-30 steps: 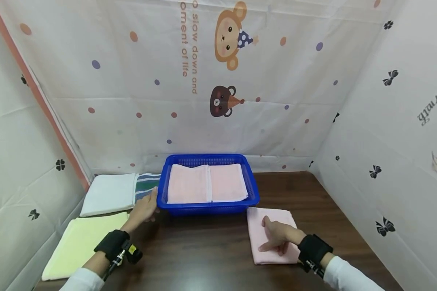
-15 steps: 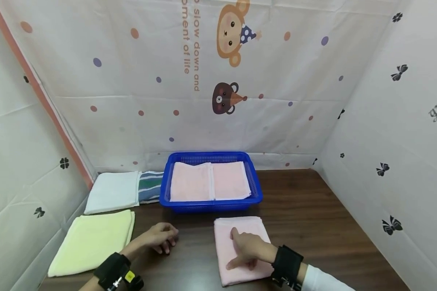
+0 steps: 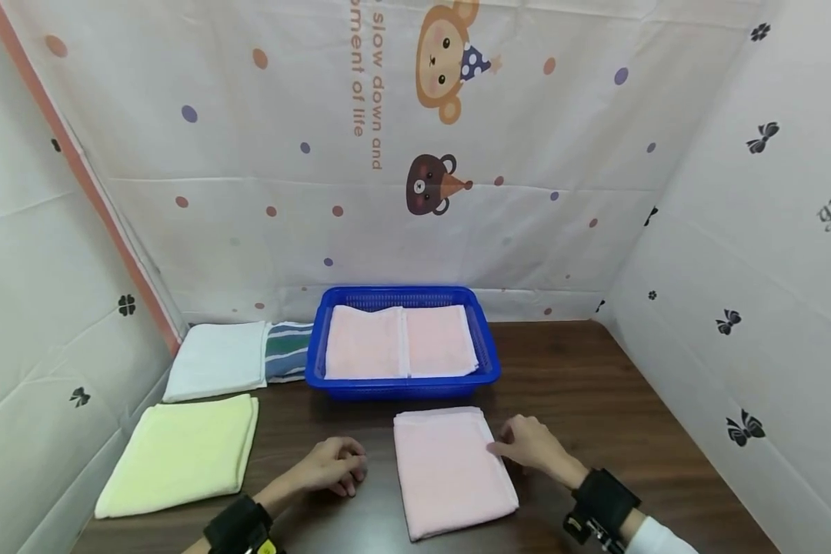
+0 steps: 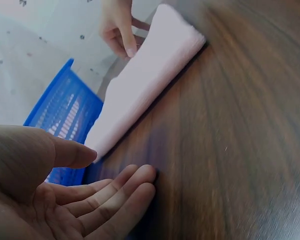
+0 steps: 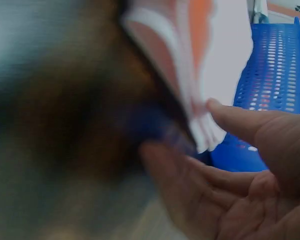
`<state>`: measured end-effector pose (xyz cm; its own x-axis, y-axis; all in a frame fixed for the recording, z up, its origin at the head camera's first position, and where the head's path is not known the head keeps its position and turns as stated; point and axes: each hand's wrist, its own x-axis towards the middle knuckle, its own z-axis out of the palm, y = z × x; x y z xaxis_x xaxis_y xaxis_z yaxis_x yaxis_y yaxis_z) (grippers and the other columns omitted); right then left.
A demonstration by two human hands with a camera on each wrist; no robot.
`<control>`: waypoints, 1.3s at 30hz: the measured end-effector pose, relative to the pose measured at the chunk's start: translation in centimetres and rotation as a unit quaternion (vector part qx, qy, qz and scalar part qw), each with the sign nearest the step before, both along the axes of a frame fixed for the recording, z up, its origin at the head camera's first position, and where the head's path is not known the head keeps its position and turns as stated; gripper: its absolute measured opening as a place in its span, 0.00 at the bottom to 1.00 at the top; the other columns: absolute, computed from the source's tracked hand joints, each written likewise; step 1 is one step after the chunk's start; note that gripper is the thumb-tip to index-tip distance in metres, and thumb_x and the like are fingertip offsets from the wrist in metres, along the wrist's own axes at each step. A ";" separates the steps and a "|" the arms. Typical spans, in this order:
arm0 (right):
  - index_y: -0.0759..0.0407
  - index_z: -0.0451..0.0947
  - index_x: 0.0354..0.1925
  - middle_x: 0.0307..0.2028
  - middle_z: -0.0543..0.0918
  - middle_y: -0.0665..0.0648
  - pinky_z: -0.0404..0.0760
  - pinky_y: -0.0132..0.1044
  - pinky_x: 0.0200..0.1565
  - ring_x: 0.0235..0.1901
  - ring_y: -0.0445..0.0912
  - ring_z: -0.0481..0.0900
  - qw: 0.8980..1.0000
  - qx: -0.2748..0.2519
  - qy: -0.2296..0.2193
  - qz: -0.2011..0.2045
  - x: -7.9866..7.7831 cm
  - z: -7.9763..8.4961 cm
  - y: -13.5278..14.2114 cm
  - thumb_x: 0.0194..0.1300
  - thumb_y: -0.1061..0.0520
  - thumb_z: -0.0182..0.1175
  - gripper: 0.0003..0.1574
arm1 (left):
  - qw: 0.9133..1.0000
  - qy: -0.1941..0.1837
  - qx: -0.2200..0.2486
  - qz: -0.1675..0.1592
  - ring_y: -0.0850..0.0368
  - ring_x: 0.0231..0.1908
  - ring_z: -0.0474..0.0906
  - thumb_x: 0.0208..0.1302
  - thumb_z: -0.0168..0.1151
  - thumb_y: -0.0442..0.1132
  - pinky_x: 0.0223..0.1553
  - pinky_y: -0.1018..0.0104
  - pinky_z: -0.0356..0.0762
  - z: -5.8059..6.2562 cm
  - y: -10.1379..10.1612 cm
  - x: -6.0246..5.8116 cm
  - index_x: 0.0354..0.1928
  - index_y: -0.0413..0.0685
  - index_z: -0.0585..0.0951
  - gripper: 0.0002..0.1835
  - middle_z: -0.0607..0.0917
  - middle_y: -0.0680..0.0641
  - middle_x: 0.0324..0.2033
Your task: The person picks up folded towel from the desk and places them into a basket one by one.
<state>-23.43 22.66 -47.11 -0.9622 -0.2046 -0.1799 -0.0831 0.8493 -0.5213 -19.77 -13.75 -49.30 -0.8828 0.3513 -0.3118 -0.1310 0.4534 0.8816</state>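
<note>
A folded pale pink towel [image 3: 453, 473] lies on the dark wooden table [image 3: 568, 369], in front of a blue basket [image 3: 402, 392]. Its right edge is touched by the thumb of my right hand [image 3: 532, 445]. In the right wrist view, that thumb [image 5: 235, 117] rests at the layered edge while the other fingers spread loosely below and beside it. My left hand [image 3: 332, 465] rests on the table left of the towel, fingers relaxed and holding nothing. Two pale pink folded towels [image 3: 363, 346] lie side by side inside the basket.
Left of the basket lie a folded white towel [image 3: 218, 362] and a blue-green striped towel [image 3: 287, 352]. Nearer on the left is a folded yellow towel [image 3: 180, 458]. White printed sheets [image 3: 526, 254] hang around the table's back and sides.
The pink towel has slid left, to in front of the basket, under my right hand, which then moved to its right edge. My left hand has come from the basket's left side down onto the table.
</note>
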 end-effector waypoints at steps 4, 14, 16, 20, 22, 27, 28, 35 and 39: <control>0.62 0.84 0.22 0.17 0.82 0.55 0.83 0.39 0.20 0.14 0.46 0.82 0.996 -0.074 -0.042 0.039 0.6 -0.6 0.0 0.60 0.52 0.73 0.17 | 1.000 0.000 0.012 -0.013 0.61 0.22 0.82 0.73 0.58 0.37 0.26 0.62 0.86 -0.2 0.4 0.4 0.50 0.31 0.81 0.14 0.87 0.46 0.29; 0.59 0.83 0.21 0.15 0.75 0.47 0.83 0.37 0.20 0.14 0.40 0.79 0.982 -0.124 -0.101 0.102 0.6 -0.7 -3.2 0.65 0.48 0.70 0.21 | 0.998 0.032 0.051 0.024 0.61 0.21 0.81 0.74 0.57 0.35 0.23 0.66 0.84 -1.2 0.4 1.7 0.43 0.34 0.84 0.11 0.86 0.48 0.26; 0.59 0.85 0.24 0.15 0.77 0.49 0.83 0.37 0.20 0.14 0.40 0.78 0.982 -0.119 -0.102 0.101 0.7 -0.6 -3.0 0.65 0.49 0.70 0.18 | 0.997 0.029 0.058 0.041 0.61 0.21 0.82 0.74 0.57 0.35 0.24 0.65 0.85 -1.3 0.0 2.1 0.44 0.32 0.84 0.11 0.86 0.47 0.27; 0.58 0.87 0.25 0.17 0.81 0.53 0.82 0.35 0.18 0.14 0.39 0.77 0.982 -0.125 -0.088 0.111 1.0 -0.9 -3.0 0.63 0.52 0.71 0.14 | 0.995 -0.008 0.078 0.056 0.62 0.22 0.84 0.74 0.57 0.35 0.25 0.66 0.86 -1.3 -0.4 2.9 0.47 0.29 0.84 0.13 0.88 0.47 0.27; 0.58 0.86 0.23 0.16 0.82 0.53 0.80 0.33 0.17 0.13 0.39 0.77 0.981 -0.131 -0.066 0.124 1.0 -1.2 -3.6 0.62 0.52 0.73 0.14 | 0.995 -0.015 0.087 0.055 0.63 0.21 0.84 0.73 0.57 0.34 0.25 0.68 0.85 -1.2 -0.4 3.0 0.47 0.29 0.84 0.13 0.88 0.47 0.26; 0.57 0.80 0.15 0.11 0.77 0.49 0.71 0.28 0.13 0.09 0.36 0.72 0.983 -0.123 -0.023 0.133 0.8 -2.1 -5.8 0.58 0.51 0.76 0.22 | 0.995 0.000 0.083 0.052 0.63 0.20 0.82 0.70 0.58 0.33 0.21 0.70 0.83 -0.7 -0.1 3.0 0.41 0.32 0.85 0.10 0.87 0.47 0.24; 0.56 0.79 0.14 0.10 0.75 0.47 0.69 0.27 0.13 0.09 0.34 0.70 0.984 -0.116 -0.023 0.131 0.8 -2.3 -6.1 0.58 0.50 0.75 0.23 | 0.996 0.002 0.076 0.052 0.63 0.19 0.82 0.70 0.59 0.33 0.21 0.70 0.82 -0.6 -0.1 3.0 0.40 0.33 0.86 0.10 0.87 0.47 0.23; 0.50 0.70 0.13 0.10 0.64 0.40 0.58 0.26 0.18 0.13 0.34 0.62 0.986 -0.110 -0.019 0.127 0.9 -2.6 -7.6 0.59 0.50 0.71 0.25 | 0.997 0.002 0.030 0.069 0.63 0.19 0.82 0.68 0.64 0.36 0.21 0.68 0.84 -0.3 -0.5 2.5 0.37 0.36 0.85 0.08 0.87 0.50 0.22; 0.52 0.71 0.17 0.14 0.66 0.41 0.61 0.25 0.20 0.16 0.34 0.63 0.980 -0.143 -0.011 0.138 1.3 -2.4 -7.5 0.60 0.52 0.69 0.21 | 0.997 -0.011 0.025 0.078 0.63 0.20 0.82 0.64 0.66 0.34 0.23 0.67 0.85 -0.3 -0.6 2.5 0.35 0.36 0.83 0.06 0.86 0.51 0.21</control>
<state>-22.17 15.21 -49.50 -0.8597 -0.5016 -0.0967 -0.2757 0.6150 -0.7387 -17.27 -14.32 -49.62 -0.9210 0.2267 -0.3167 -0.2151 0.3817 0.8989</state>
